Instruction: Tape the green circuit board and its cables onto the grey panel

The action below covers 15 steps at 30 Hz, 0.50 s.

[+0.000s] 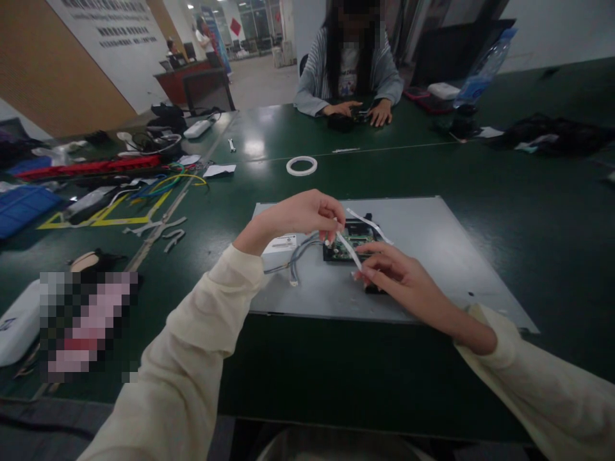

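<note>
Left hand [317,214] and right hand [398,275] pinch a white strip [350,250] over a green board [356,241] on a gray panel [437,256]. I can't tell what the bottle [485,69] holds. Dark table [346,365] shows around the panel's edges.

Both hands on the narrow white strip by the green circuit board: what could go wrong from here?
The narrow white strip pinched by the left hand and right hand crosses the view of the black-framed green circuit board; a slip might drop it onto exposed components.

Thin grey cables curve over the flat grey panel near the left hand; a finger or sleeve could snag them.
</note>
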Each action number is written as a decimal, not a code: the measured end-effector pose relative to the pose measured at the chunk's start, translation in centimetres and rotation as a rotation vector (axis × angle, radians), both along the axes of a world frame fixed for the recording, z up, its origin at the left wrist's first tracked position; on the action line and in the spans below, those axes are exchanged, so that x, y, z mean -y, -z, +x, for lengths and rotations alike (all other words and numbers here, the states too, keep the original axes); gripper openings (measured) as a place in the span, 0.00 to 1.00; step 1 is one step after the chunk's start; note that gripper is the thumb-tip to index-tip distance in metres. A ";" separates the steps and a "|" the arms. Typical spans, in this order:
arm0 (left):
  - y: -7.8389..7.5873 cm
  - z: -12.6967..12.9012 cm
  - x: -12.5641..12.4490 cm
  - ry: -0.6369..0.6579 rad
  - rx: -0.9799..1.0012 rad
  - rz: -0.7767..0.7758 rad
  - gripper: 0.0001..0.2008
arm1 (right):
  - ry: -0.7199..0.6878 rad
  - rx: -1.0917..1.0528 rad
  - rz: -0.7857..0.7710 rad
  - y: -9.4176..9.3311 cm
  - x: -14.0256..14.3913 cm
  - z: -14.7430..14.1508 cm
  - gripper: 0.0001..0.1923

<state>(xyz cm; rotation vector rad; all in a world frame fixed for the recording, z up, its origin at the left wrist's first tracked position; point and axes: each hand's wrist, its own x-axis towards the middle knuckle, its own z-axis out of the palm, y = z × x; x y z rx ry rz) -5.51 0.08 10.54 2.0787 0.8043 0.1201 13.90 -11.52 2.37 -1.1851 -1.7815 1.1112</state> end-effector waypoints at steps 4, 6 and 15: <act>-1.6 -1.3 -0.1 -0.031 -0.095 0.131 0.12 | 0.009 0.025 -0.022 0.0 0.0 0.0 0.14; -1.8 -2.2 -0.7 0.019 -0.168 0.110 0.12 | -0.001 0.053 -0.003 0.2 -0.1 0.0 0.15; 1.7 -3.7 -3.9 0.097 -0.266 -0.028 0.08 | -0.027 0.359 0.266 1.1 0.3 0.0 0.14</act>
